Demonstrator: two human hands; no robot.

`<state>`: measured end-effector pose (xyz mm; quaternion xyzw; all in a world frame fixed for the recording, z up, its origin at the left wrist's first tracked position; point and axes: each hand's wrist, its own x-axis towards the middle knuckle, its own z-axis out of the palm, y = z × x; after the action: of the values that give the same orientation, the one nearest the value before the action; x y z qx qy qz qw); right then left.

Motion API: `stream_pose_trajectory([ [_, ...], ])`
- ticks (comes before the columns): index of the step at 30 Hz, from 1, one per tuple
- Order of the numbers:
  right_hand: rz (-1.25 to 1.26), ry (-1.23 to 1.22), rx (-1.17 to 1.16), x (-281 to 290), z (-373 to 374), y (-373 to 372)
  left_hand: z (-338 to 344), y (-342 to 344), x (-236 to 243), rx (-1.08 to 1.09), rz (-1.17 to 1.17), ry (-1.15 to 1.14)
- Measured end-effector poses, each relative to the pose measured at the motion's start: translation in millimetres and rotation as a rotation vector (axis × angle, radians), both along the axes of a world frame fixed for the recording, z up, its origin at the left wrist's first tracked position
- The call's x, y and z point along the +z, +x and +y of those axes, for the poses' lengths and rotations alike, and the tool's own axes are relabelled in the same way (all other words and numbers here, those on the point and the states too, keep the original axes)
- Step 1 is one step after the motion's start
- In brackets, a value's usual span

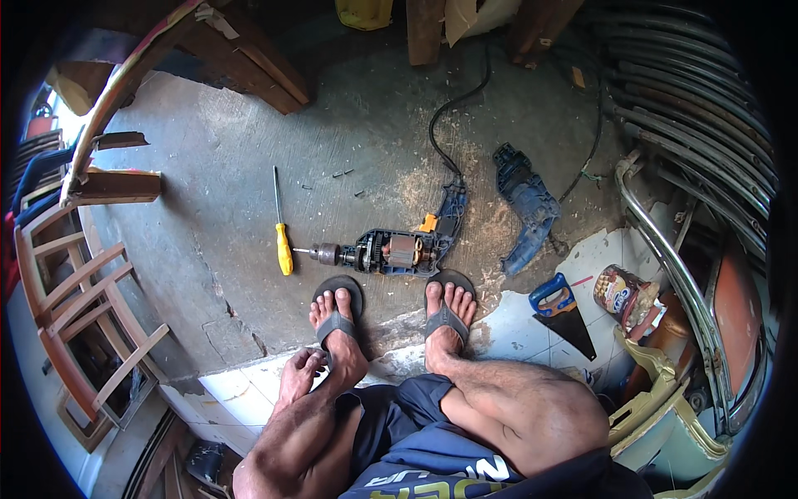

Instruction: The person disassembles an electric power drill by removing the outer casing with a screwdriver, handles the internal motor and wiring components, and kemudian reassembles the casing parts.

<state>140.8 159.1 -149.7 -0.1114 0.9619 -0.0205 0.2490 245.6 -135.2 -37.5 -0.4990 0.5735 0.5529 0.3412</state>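
My left hand hangs beside my left ankle, its fingers curled together. Whether anything is between them is hidden. My right hand is out of sight. On the concrete in front of my feet lies an opened power drill, its motor and gears bare, a bit in its chuck pointing left. The other half of its blue housing lies apart to the right. A yellow-handled screwdriver rests left of the bit. Several small screws are scattered beyond the drill.
A handsaw with a blue handle and a printed tub are at the right, near stacked metal chair frames. Wooden chair frames stand left. A black cord runs from the drill to the back. Sawdust covers the floor there.
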Motion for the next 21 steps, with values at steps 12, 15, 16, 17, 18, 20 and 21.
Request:
stream_pose_trajectory([
  [12, 0.040, 0.093, 0.078, -7.1, 0.7, 2.7, 3.1, -14.6, -3.2, -0.139, 0.015, -0.063],
  [15, 0.076, 0.065, 0.089, -5.3, 1.5, 3.6, 3.4, -13.4, -1.8, -0.191, 0.024, -0.088],
  [16, 0.080, 0.064, 0.089, -6.1, 0.1, 3.6, 2.3, -12.7, -2.7, -0.190, 0.027, -0.089],
  [17, 0.083, 0.033, 0.044, -6.7, -0.8, 3.8, 3.3, -11.5, -2.5, -0.179, 0.034, -0.091],
  [18, 0.086, 0.002, -0.002, -7.1, -1.1, 3.7, 4.6, -10.8, -2.6, -0.168, 0.040, -0.092],
  [20, 0.083, 0.039, 0.051, -7.2, 0.7, 2.8, 5.2, -15.3, -2.1, -0.140, 0.033, -0.075],
  [21, 0.081, 0.076, 0.100, -5.9, 0.4, 2.5, 5.0, -16.9, -1.4, -0.115, 0.025, -0.060],
])
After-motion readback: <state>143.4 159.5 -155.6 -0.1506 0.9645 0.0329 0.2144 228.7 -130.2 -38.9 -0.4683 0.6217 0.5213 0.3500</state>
